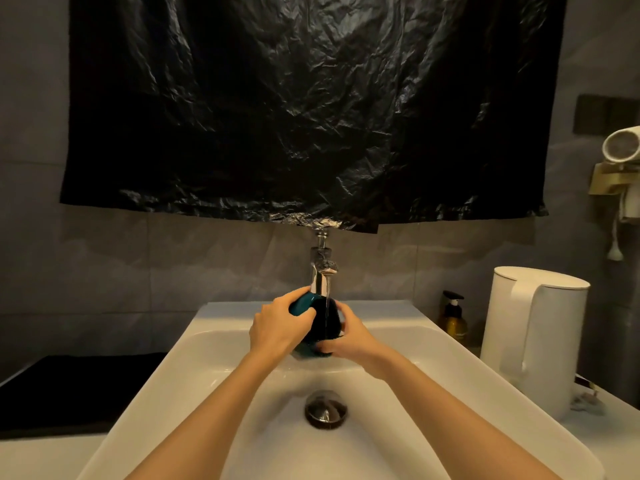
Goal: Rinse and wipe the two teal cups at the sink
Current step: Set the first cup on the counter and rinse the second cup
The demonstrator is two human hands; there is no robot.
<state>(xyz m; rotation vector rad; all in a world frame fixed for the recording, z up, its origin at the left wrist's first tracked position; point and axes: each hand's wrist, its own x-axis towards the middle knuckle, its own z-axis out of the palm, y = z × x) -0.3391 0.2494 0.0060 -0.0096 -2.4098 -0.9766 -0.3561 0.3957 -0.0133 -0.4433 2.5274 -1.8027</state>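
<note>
Item: teal cup (302, 305), one in view; held between both hands above the sink (207, 358), tilted so its dark mouth faces the camera; teal wall shows at the upper left under the left fingers and along the lower edge.

Left hand (277, 328): on the cup's left side; fingers curled over the upper wall, gripping it.

Right hand (348, 337): on the cup's right side; fingers wrapped round the far wall, thumb pressed to the lower edge; how the fingertips lie behind the cup cannot be told.

Faucet (320, 277): chrome, just beyond and above both hands; a thin stream of water (327, 317) falls from it into the cup's mouth, between the hands.

Drain (325, 408): metal stopper in the basin floor, nearer than the hands, between the forearms.

Kettle (533, 336): white, on the counter well to the right of the right hand.

Soap bottle (452, 318): amber with black pump, between the right hand and the kettle, at the wall.

Black mat (79, 393): flat on the counter, well left of the left hand.

Black plastic sheet (311, 109): crinkled, hung on the wall above the hands.

Hair dryer (623, 143): white, in a wall holder, far up and right.
</note>
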